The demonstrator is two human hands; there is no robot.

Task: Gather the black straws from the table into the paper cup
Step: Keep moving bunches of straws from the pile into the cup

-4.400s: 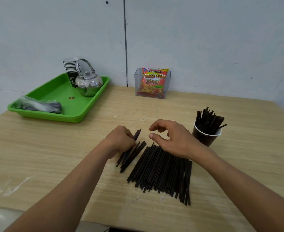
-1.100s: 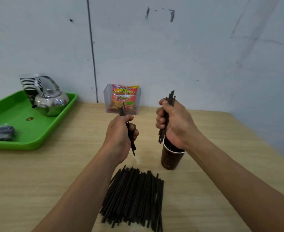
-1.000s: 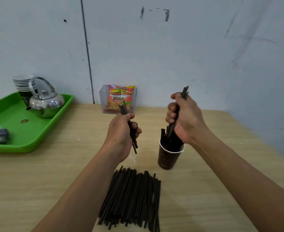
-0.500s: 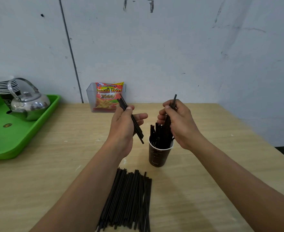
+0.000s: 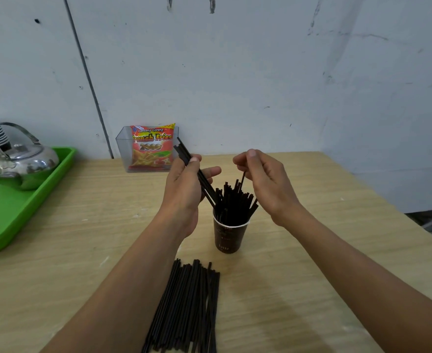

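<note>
My left hand point(image 5: 184, 189) is closed around a small bundle of straws point(image 5: 195, 171), tilted, with the lower ends right at the rim of the cup point(image 5: 227, 235) on its left side. My right hand point(image 5: 263, 182) hovers above the cup, fingers point(image 5: 245, 159) loosely curled; one straw tip rises toward them, but I cannot tell whether they pinch it or have just let it go.

The cup stands upright on the desk point(image 5: 311, 276), already crowded with straws that fan out over the rim. A large pile point(image 5: 186, 307) lies flat on the desk just in front of it, so I judge the job less than half done.

The main risk I see is the cup itself. It looks light and top-heavy, and nothing steadies it. If I push the tilted bundle in at this angle, it could catch on the rim or on the standing straws and tip the cup toward the right, spilling the lot.

The second risk is crowding: new straws may jam against those inside, ride up and drop over the edge.

A loose grip on the left could also let a straw slide out onto the desk.
</note>
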